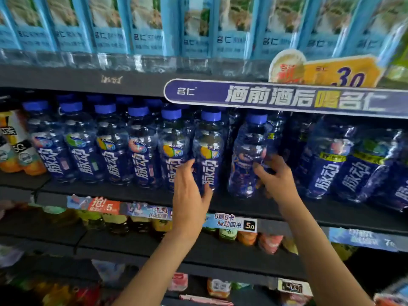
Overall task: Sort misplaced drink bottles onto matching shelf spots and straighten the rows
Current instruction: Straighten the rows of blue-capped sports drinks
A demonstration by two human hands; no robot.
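A row of dark blue drink bottles with blue caps stands along the middle shelf (132, 195). My right hand (273, 175) grips one tilted blue bottle (247, 155) that leans slightly to the right, in a gap of the row. My left hand (189, 191) reaches with straight fingers against the left side of an upright blue bottle with a yellow fruit label (209, 151), its thumb near the bottle's base. Larger blue bottles (326, 164) lean at the right end of the shelf.
Light blue bottles (145, 29) fill the upper shelf above a purple banner (276, 98). Orange-labelled bottles (15, 146) stand at far left. Mixed colourful drinks sit on the lower shelves (227, 235), behind price tags (234, 224).
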